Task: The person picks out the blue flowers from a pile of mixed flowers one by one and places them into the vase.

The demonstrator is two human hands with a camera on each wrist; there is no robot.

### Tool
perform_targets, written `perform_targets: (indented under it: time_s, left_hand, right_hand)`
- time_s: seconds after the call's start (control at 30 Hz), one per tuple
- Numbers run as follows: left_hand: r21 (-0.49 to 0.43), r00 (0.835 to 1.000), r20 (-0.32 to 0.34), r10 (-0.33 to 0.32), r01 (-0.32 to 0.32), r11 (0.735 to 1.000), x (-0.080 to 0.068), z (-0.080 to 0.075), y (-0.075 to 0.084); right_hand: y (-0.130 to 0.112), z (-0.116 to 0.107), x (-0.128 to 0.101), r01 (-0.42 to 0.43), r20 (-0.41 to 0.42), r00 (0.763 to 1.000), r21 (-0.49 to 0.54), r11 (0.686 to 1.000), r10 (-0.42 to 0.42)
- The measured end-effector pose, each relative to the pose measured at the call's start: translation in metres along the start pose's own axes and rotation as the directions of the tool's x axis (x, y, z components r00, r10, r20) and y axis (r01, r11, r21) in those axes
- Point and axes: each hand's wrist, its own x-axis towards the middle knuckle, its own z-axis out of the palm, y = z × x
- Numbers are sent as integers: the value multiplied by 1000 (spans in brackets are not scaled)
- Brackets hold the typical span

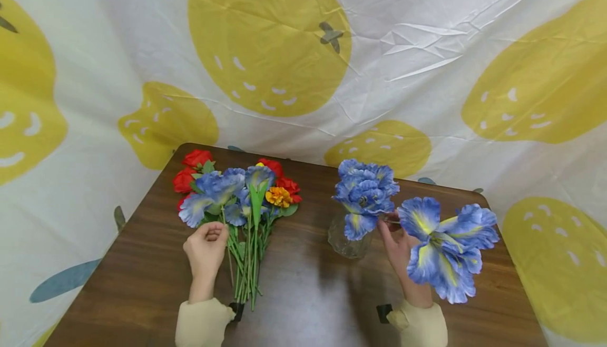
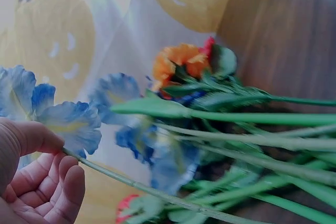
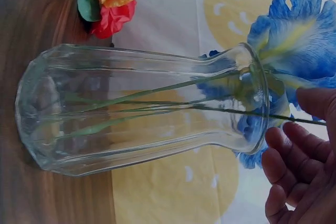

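Two hands' fingers pinch stems: left hand (image 1: 206,249) a table-lying iris (image 1: 208,194), right hand (image 1: 400,247) an upright-vase iris (image 1: 443,247)

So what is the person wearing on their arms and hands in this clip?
Both hands are bare: no gloves, rings or watch show on the left hand or the right hand. Each forearm is covered by a pale beige sleeve with a soft gathered cuff. A small black device sits at the inside of each wrist, by the cuff.
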Motion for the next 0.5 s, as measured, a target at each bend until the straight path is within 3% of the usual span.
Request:
perform_targets:
  time_s: [0.07,0.1,0.17,0.27,0.4,0.5]
  left_hand:
    - [-28,1000,2,-6,6,1000,1,-2,7]
    - [-42,1000,6,-11,12,999,1,-3,11]
    - [-77,1000,22,-14,15,997,0,-5,21]
    - [-132,999,51,7,-1,991,-2,-8,37]
    - [-208,993,107,43,-20,978,-10,-9,63]
    - [-266,984,169,59,-12,964,-18,-10,87]
  right_hand:
    - [-8,1,-4,27,-38,999,-37,999,-28]
    - [-26,2,-7,18,-60,998,-135,991,-26]
    - [-43,7,-13,61,-108,991,-197,979,-84]
    - [-60,12,-26,11,-159,986,-241,970,-51]
    - [-67,21,-45,-20,-139,990,-242,970,-14]
    - [-65,33,-59,85,-43,994,-273,958,-100]
